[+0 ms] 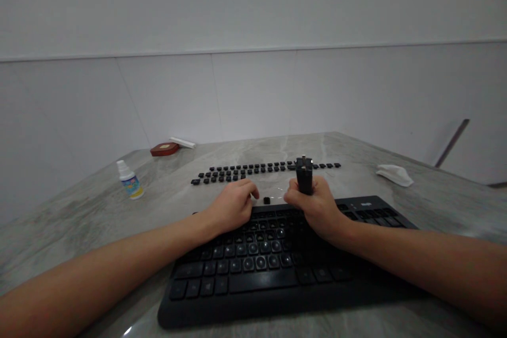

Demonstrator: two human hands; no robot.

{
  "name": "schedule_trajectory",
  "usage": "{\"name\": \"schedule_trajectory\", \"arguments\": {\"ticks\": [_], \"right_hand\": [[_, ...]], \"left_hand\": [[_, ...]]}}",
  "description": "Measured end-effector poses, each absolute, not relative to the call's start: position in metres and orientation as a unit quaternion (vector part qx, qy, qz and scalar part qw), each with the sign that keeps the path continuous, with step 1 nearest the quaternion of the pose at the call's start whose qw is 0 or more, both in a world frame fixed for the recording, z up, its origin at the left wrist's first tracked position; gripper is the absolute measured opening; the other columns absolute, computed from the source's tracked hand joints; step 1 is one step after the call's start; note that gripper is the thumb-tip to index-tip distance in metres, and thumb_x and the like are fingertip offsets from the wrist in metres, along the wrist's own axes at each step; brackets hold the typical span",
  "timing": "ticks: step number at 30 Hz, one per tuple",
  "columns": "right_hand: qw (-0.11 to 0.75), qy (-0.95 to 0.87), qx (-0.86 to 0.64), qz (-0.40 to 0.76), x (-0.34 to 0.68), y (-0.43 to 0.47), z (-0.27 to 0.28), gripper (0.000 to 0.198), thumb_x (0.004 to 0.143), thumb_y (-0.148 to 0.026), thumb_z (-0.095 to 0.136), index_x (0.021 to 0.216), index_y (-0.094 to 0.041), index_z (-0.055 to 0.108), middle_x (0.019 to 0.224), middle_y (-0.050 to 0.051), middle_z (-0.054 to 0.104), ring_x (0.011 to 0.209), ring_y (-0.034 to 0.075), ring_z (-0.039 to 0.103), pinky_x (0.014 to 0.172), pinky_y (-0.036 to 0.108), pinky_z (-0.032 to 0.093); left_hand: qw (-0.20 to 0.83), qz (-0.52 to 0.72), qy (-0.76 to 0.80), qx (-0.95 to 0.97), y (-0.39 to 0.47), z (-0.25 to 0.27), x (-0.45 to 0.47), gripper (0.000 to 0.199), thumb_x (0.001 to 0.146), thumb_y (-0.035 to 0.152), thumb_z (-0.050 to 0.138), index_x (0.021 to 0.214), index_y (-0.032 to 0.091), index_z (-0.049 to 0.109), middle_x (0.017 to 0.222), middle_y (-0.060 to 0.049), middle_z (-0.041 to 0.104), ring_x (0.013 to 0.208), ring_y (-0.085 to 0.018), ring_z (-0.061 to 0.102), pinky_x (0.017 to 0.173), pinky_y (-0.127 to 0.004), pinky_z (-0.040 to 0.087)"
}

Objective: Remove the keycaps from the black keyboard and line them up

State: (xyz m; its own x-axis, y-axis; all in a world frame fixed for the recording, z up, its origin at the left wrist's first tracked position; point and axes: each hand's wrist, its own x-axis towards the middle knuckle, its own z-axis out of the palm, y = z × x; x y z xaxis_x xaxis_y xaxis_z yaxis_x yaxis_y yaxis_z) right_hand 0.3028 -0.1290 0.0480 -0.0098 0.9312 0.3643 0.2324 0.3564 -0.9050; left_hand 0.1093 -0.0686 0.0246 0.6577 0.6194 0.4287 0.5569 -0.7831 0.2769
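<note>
My right hand (317, 203) is closed around a black, block-shaped tool (304, 177), held upright above the keyboard's back edge. Small prongs show at the tool's top; its exact kind is unclear. Over the back left part of the black keyboard (261, 298) rests my left hand (233, 203), loosely bent, finger and thumb apart, with nothing visible in it. One loose keycap (266, 200) lies just right of its fingers. Many middle keys have their caps off, baring round pads, while the space bar (263, 281) and lower corner keys are in place.
Behind the keyboard, loose black keycaps (237, 171) lie in rows on the grey marbled table (174, 185). A small white spray bottle (130, 180) stands at left. Further back are a red-brown case (164, 149) and a white strip (182, 142). A crumpled white cloth or tissue (395, 175) lies at right.
</note>
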Motion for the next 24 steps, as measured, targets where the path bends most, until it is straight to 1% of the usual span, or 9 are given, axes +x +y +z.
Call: {"name": "schedule_trajectory", "arguments": {"ticks": [3,6,8,11,14,17,21,24], "right_hand": [[0.529,-0.634,-0.46,0.326,0.303,-0.129,0.049,0.032,0.061,-0.034,0.053,0.043,-0.024,0.029,0.046,-0.007,0.023,0.047,0.008,0.021,0.045,0.025,0.018],[0.529,-0.634,-0.465,0.319,0.303,-0.129,0.05,0.032,0.061,-0.035,0.054,0.043,-0.024,0.029,0.046,-0.006,0.023,0.048,0.008,0.022,0.046,0.026,0.018],[0.526,-0.636,-0.465,0.319,0.304,-0.128,0.049,0.033,0.061,-0.035,0.054,0.044,-0.023,0.029,0.047,-0.006,0.024,0.048,0.009,0.023,0.046,0.026,0.019],[0.518,-0.638,-0.466,0.327,0.303,-0.128,0.047,0.033,0.061,-0.034,0.054,0.044,-0.023,0.029,0.048,-0.006,0.024,0.049,0.009,0.023,0.047,0.026,0.02],[0.511,-0.637,-0.471,0.332,0.303,-0.128,0.047,0.034,0.061,-0.035,0.055,0.044,-0.023,0.028,0.049,-0.006,0.023,0.05,0.009,0.023,0.048,0.026,0.019],[0.504,-0.636,-0.479,0.334,0.303,-0.128,0.047,0.034,0.062,-0.035,0.056,0.045,-0.023,0.029,0.049,-0.006,0.023,0.05,0.009,0.023,0.048,0.027,0.019],[0.499,-0.637,-0.477,0.343,0.305,-0.129,0.047,0.034,0.061,-0.036,0.056,0.045,-0.023,0.029,0.049,-0.006,0.023,0.05,0.009,0.023,0.049,0.027,0.019],[0.495,-0.64,-0.477,0.343,0.305,-0.128,0.047,0.035,0.061,-0.036,0.056,0.045,-0.023,0.029,0.049,-0.006,0.024,0.05,0.009,0.024,0.049,0.026,0.019]], "left_hand": [[0.068,0.253,0.279,0.924,-0.069,0.025,0.109,0.037,0.073,-0.002,0.041,0.095,0.015,0.066,0.097,-0.007,0.066,0.095,-0.019,0.062,0.089,-0.032,0.051],[0.068,0.224,0.22,0.947,-0.07,0.027,0.11,0.043,0.079,0.001,0.041,0.112,0.015,0.065,0.115,-0.009,0.065,0.108,-0.02,0.059,0.099,-0.035,0.047],[0.067,0.197,0.207,0.956,-0.072,0.029,0.111,0.042,0.083,0.003,0.042,0.114,0.016,0.066,0.12,-0.008,0.065,0.11,-0.02,0.059,0.102,-0.037,0.045],[0.087,0.189,0.241,0.948,-0.073,0.031,0.113,0.032,0.086,0.008,0.044,0.101,0.015,0.07,0.113,-0.007,0.069,0.105,-0.02,0.061,0.101,-0.036,0.046],[0.122,0.21,0.317,0.917,-0.071,0.031,0.114,0.025,0.086,0.012,0.048,0.091,0.016,0.072,0.101,-0.007,0.071,0.098,-0.02,0.064,0.095,-0.033,0.049],[0.148,0.211,0.367,0.894,-0.061,0.028,0.112,0.021,0.085,0.014,0.054,0.089,0.017,0.074,0.094,-0.006,0.072,0.09,-0.02,0.066,0.088,-0.033,0.051],[0.188,0.197,0.409,0.871,-0.048,0.026,0.108,0.017,0.078,0.014,0.065,0.091,0.016,0.076,0.09,-0.005,0.075,0.082,-0.019,0.069,0.079,-0.031,0.054],[0.198,0.197,0.425,0.861,-0.047,0.026,0.107,0.017,0.076,0.014,0.067,0.091,0.015,0.075,0.086,-0.005,0.075,0.078,-0.019,0.069,0.075,-0.029,0.054]]}}
